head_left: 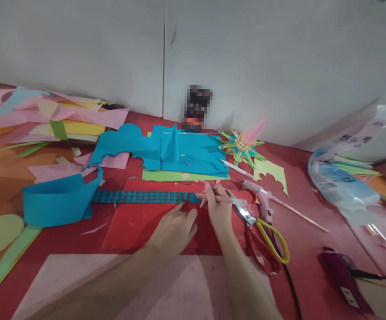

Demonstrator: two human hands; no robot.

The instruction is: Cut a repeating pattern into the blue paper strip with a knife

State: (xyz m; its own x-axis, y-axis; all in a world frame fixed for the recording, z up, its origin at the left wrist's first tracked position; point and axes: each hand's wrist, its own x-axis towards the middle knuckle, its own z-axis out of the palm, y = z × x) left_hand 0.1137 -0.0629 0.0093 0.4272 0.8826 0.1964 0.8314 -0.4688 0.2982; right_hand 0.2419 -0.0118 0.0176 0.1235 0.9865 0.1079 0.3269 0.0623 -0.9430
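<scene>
A long blue paper strip point(139, 196) with rows of dark drawn marks lies across a red sheet point(146, 226). My right hand point(217, 206) pinches a pale pen point(234, 201), its tip at the strip's right end. Beside it my left hand point(174, 224) rests with the index fingertip on the strip's lower edge; the thumb is apart and the other fingers are bent. Looped blue paper point(54, 200) stands at the strip's left end. Just right of my right hand lie scissors point(257, 222) with red and yellow handles.
Blue cut sheets point(193, 151) and a blue cone point(171, 146) lie behind. A pink cone with green spikes point(246, 140), a pink glue gun point(262, 198) and a plastic bag point(342, 178) stand rightward. Paper scraps point(79, 118) pile up left. A grey wall point(262, 53) closes the back.
</scene>
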